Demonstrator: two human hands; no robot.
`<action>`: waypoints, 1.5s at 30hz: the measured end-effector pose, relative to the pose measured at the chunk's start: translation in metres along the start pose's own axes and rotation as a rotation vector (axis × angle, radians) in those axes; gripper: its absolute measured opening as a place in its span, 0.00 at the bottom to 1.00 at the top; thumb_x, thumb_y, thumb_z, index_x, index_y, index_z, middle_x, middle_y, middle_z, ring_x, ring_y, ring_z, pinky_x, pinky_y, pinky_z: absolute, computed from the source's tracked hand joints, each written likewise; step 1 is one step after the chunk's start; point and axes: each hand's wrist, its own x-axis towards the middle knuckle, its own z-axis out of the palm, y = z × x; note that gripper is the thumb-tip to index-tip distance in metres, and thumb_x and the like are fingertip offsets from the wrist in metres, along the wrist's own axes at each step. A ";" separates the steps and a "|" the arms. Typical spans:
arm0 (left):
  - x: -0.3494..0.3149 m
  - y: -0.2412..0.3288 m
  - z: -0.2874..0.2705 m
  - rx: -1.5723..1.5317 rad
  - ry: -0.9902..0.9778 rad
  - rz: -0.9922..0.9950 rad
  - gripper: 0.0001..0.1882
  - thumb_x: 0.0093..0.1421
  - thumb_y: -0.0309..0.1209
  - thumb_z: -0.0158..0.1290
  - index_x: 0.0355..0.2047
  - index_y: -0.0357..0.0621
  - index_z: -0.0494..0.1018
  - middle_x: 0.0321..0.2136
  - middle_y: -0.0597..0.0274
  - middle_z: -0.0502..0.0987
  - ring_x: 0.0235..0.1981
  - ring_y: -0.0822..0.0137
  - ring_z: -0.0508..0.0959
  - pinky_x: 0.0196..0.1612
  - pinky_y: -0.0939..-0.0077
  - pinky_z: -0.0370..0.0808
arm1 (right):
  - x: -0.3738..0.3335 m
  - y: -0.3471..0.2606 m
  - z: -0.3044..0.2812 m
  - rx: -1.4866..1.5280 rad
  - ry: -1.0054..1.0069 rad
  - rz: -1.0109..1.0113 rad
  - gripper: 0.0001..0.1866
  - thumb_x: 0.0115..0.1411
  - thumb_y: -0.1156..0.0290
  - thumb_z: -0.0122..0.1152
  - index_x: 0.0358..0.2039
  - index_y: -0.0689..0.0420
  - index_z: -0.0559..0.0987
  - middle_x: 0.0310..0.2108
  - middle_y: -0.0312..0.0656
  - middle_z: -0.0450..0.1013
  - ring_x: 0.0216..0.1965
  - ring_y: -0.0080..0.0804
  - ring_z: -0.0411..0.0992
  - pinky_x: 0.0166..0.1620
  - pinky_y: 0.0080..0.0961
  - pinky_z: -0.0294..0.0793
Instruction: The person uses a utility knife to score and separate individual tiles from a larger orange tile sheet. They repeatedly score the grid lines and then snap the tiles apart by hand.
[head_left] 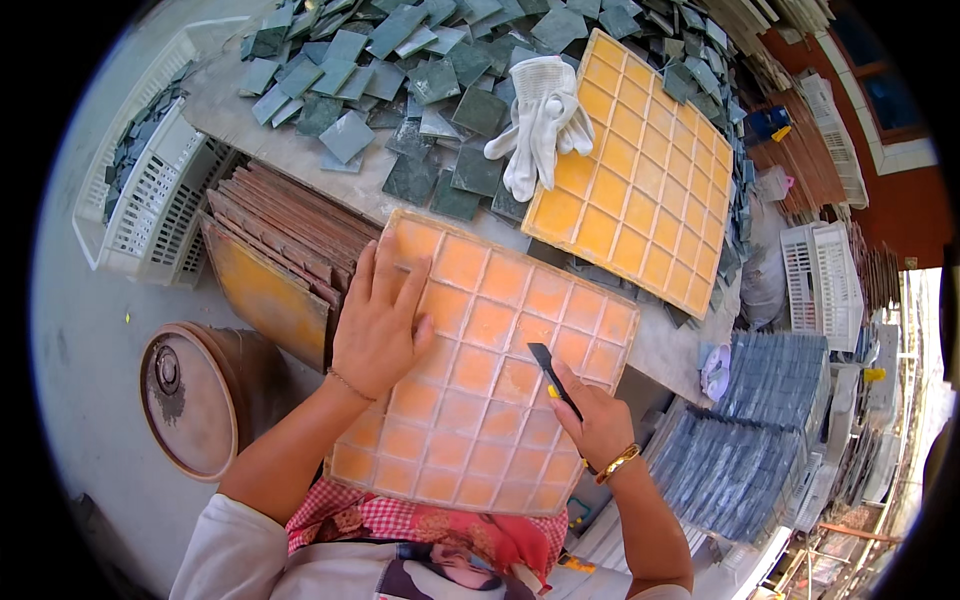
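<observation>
An orange gridded tray [475, 368] with raised pale ribs lies tilted in front of me, its lower edge by my lap. My left hand [380, 310] rests flat on the tray's upper left part, fingers stretched out toward its far edge. In my right hand [592, 425] is a dark utility knife [548, 366] with a yellow piece on it. Its angled tip is over the right half of the grid; whether it touches the ribs I cannot tell. The squares of the grid look dusty, and no stone tiles sit in them.
Beyond lies a yellow gridded tray [640, 165] with white gloves [545, 120] on its corner. Loose grey-green stone tiles [400, 75] heap across the table. At left are stacked trays [290, 255], a lidded brown bucket [195, 400] and a white crate [165, 205]; tile stacks [730, 455] stand right.
</observation>
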 end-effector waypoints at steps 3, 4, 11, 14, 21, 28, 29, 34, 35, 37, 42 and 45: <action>-0.001 0.001 0.003 -0.010 0.000 0.003 0.31 0.49 0.31 0.52 0.56 0.39 0.63 0.60 0.36 0.51 0.59 0.38 0.54 0.61 0.54 0.55 | -0.013 0.001 0.017 0.051 0.101 0.182 0.30 0.56 0.63 0.59 0.60 0.41 0.65 0.19 0.40 0.70 0.19 0.39 0.70 0.22 0.34 0.70; -0.002 0.001 0.004 -0.012 -0.006 -0.004 0.31 0.49 0.31 0.52 0.56 0.39 0.62 0.60 0.36 0.51 0.60 0.38 0.54 0.61 0.55 0.55 | -0.014 -0.002 0.018 0.035 0.097 0.204 0.30 0.56 0.63 0.59 0.60 0.41 0.64 0.20 0.41 0.70 0.20 0.39 0.70 0.23 0.35 0.70; -0.004 0.005 0.004 0.005 -0.022 0.004 0.32 0.49 0.31 0.52 0.57 0.39 0.61 0.61 0.37 0.51 0.60 0.38 0.54 0.61 0.55 0.55 | -0.016 -0.033 0.019 0.036 0.034 0.384 0.29 0.56 0.64 0.58 0.59 0.43 0.65 0.22 0.46 0.72 0.22 0.43 0.72 0.26 0.37 0.70; -0.004 0.006 0.004 0.020 -0.003 0.013 0.33 0.49 0.31 0.52 0.57 0.39 0.61 0.61 0.37 0.51 0.60 0.38 0.54 0.61 0.55 0.55 | -0.015 -0.051 0.026 0.023 -0.017 0.518 0.28 0.57 0.65 0.58 0.59 0.49 0.66 0.24 0.50 0.74 0.23 0.46 0.73 0.28 0.36 0.71; -0.008 0.010 -0.003 0.018 0.004 0.007 0.32 0.50 0.31 0.52 0.57 0.40 0.61 0.61 0.38 0.51 0.59 0.38 0.55 0.61 0.55 0.56 | -0.025 -0.082 0.049 0.290 0.141 0.412 0.29 0.58 0.62 0.55 0.60 0.50 0.63 0.21 0.51 0.73 0.22 0.48 0.72 0.26 0.39 0.71; -0.008 0.007 -0.009 0.064 0.050 0.035 0.30 0.51 0.34 0.52 0.55 0.41 0.63 0.59 0.37 0.53 0.58 0.38 0.56 0.59 0.55 0.59 | -0.014 -0.081 0.027 0.154 0.116 0.556 0.26 0.57 0.65 0.56 0.57 0.53 0.68 0.25 0.55 0.74 0.26 0.48 0.74 0.30 0.35 0.72; -0.009 0.006 -0.009 0.070 0.040 0.031 0.30 0.51 0.34 0.52 0.55 0.41 0.64 0.59 0.37 0.53 0.58 0.38 0.56 0.59 0.55 0.59 | -0.012 -0.088 0.035 0.114 0.122 0.508 0.26 0.57 0.65 0.56 0.57 0.52 0.67 0.25 0.55 0.74 0.26 0.48 0.74 0.30 0.36 0.71; -0.016 0.007 -0.013 0.051 0.024 0.006 0.30 0.50 0.33 0.51 0.56 0.41 0.63 0.60 0.38 0.52 0.59 0.38 0.56 0.59 0.55 0.58 | -0.017 -0.091 0.020 0.187 0.055 0.567 0.28 0.59 0.65 0.54 0.60 0.53 0.63 0.23 0.53 0.73 0.24 0.50 0.73 0.28 0.40 0.70; -0.015 0.008 -0.012 0.059 0.043 0.015 0.30 0.50 0.33 0.52 0.55 0.42 0.63 0.59 0.38 0.53 0.58 0.38 0.56 0.59 0.55 0.59 | -0.012 -0.089 0.019 0.165 0.051 0.571 0.28 0.59 0.65 0.54 0.60 0.53 0.63 0.23 0.53 0.74 0.23 0.50 0.72 0.28 0.40 0.70; -0.013 0.008 -0.011 0.059 0.048 0.016 0.30 0.50 0.33 0.52 0.56 0.41 0.63 0.59 0.38 0.53 0.58 0.38 0.56 0.59 0.55 0.59 | -0.011 -0.086 0.018 0.116 0.059 0.599 0.29 0.59 0.64 0.55 0.60 0.54 0.63 0.24 0.54 0.74 0.23 0.50 0.72 0.28 0.39 0.70; -0.017 0.007 -0.009 0.043 0.033 0.013 0.29 0.50 0.33 0.51 0.55 0.41 0.64 0.59 0.38 0.54 0.58 0.38 0.57 0.59 0.55 0.59 | -0.026 -0.096 0.042 0.229 0.134 0.476 0.27 0.59 0.65 0.54 0.59 0.55 0.64 0.22 0.54 0.73 0.23 0.50 0.72 0.27 0.40 0.70; -0.010 0.016 -0.007 0.039 0.034 0.016 0.32 0.49 0.30 0.51 0.58 0.42 0.61 0.61 0.39 0.52 0.59 0.38 0.55 0.60 0.55 0.57 | -0.016 -0.080 0.000 0.172 0.042 0.695 0.29 0.58 0.65 0.55 0.60 0.55 0.63 0.21 0.53 0.73 0.24 0.51 0.72 0.27 0.41 0.70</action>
